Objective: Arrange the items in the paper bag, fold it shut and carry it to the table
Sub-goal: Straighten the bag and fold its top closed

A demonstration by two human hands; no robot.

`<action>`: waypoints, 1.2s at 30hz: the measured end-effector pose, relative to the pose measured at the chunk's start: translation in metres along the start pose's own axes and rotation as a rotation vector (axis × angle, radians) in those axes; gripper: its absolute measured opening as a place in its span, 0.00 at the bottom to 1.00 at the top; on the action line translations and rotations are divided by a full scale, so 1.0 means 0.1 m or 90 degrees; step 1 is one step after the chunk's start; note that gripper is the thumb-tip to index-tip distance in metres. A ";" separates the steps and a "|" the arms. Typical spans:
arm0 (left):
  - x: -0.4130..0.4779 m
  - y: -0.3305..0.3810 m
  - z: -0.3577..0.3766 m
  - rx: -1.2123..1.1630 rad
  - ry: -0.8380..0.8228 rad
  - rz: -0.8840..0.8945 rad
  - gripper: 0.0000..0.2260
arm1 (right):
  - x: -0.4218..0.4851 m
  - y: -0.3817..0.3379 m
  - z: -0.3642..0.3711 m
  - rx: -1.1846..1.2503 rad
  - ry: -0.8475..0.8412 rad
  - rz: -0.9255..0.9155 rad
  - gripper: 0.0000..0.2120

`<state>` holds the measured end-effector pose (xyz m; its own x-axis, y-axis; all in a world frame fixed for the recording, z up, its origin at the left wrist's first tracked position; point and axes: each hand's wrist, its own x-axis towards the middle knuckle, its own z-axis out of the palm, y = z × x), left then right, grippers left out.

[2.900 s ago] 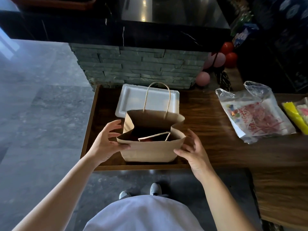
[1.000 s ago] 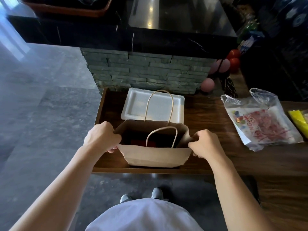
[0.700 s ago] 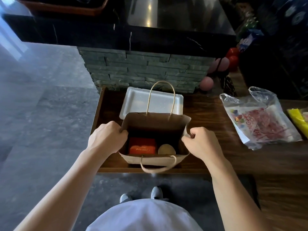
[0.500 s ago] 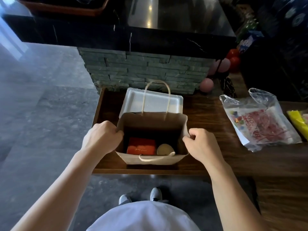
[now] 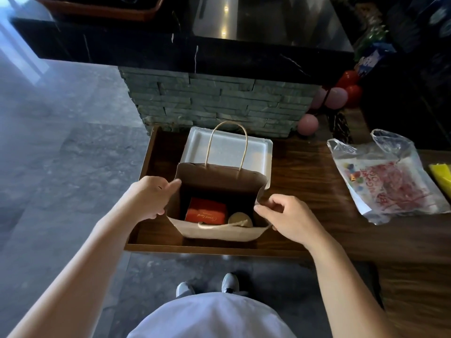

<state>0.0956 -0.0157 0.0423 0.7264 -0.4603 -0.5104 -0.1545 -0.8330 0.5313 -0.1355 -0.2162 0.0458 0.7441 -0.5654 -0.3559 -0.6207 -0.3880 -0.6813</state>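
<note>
A brown paper bag stands open on the wooden counter, its far handle upright and its near handle lying over the front rim. Inside lie a red box on the left and a round pale item on the right. My left hand holds the bag's left side wall, thumb at the top corner. My right hand pinches the right side wall near the rim.
A white foam tray lies behind the bag. A clear plastic bag with red print and a yellow packet lie to the right. Balloons and a stone-clad pillar stand behind. The counter's left end drops to the floor.
The bag's mouth, pressed narrow a second ago, has been spread wide, showing the red box and round item. My fists have loosened to pinches on the side walls.
</note>
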 end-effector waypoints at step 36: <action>0.36 -0.31 0.56 -0.351 0.066 0.159 0.19 | 0.38 0.48 0.74 0.468 0.278 0.093 0.13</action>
<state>0.0892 -0.0237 -0.0308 0.7784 -0.5659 -0.2716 0.0204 -0.4097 0.9120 -0.1185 -0.2022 -0.0474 0.4146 -0.8598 -0.2980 -0.2744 0.1941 -0.9418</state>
